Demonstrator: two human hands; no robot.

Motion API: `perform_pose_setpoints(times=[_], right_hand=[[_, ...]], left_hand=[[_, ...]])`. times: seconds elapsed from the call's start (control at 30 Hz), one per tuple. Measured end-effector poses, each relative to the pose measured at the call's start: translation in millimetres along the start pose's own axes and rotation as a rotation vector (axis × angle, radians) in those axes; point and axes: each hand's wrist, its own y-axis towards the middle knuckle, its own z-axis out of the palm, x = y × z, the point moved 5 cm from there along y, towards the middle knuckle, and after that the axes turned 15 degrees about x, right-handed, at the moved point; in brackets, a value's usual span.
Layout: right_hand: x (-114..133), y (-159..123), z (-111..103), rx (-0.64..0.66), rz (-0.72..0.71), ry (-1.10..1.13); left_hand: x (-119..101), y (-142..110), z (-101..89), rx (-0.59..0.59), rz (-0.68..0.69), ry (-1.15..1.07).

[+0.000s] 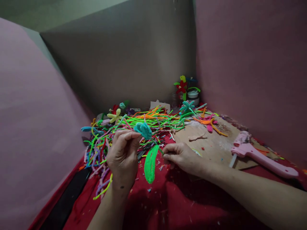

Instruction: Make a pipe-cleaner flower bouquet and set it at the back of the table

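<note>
Seen from a head-worn camera, two bare hands hold up a fuzzy pipe-cleaner flower above a table covered in red cloth (192, 207). The flower's blue head (144, 130) tilts toward the upper left, at the middle of the view. The left hand (124, 155) has its thumb and fingertips drawn together at the lower left edge of the petals, apparently pinching one, a light grip that would steady the head without crushing it. The right hand (181, 158) closes thumb and forefinger on the thin green stem (161, 150), lower down and to the right; held at two points, the bendy stem probably stays firm between the hands. A bright green leaf (150, 164) hangs from the stem between them, its tip pointing down, free of the fingers. Behind, a heap of loose pipe cleaners (144, 120), mostly green and orange, spreads across the table, perhaps kept there as stock within reach. A yellow flower (115, 116) lies at its left, a teal one (187, 107) at its right. Beyond the right forearm, a pink glue gun (261, 155) rests partly on a stained cardboard sheet (192, 140), which likely shields the cloth. At the back, a red flower (181, 87) stands upright beside a lidded cup (193, 94), near the corner of the grey and pink panels.
</note>
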Motion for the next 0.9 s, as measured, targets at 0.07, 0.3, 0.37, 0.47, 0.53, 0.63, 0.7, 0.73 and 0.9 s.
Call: perform_pose_setpoints(times=[0.07, 0.3, 0.37, 0.47, 0.53, 0.63, 0.7, 0.73, 0.9], right_hand=[[-3, 1, 0, 0.008, 0.022, 0.049], [-6, 2, 2, 0.032, 0.003, 0.239], [-6, 2, 3, 0.039, 0.003, 0.258], [-4, 2, 4, 0.051, -0.004, 0.248], [-3, 1, 5, 0.077, -0.003, 0.255], [2, -1, 7, 0.123, -0.01, 0.223], [5, -2, 7, 0.132, -0.022, 0.177], [6, -2, 6, 0.126, -0.028, 0.167], [9, -1, -10, -0.076, -0.058, 0.242]], left_hand=[[3, 1, -0.3, 0.005, -0.073, -0.071], [31, 5, 5.7, 0.02, -0.388, -0.433], [36, 3, 14.6, 0.123, -0.469, -0.465], [36, -3, 31.8, 0.312, -0.528, -0.606], [33, -9, 42.1, 0.448, -0.561, -0.631], [32, -15, 49.5, 0.54, -0.568, -0.637], [32, -15, 49.0, 0.528, -0.539, -0.634], [32, -15, 47.7, 0.517, -0.526, -0.618], [27, -14, 40.7, 0.531, -0.497, -0.497]])
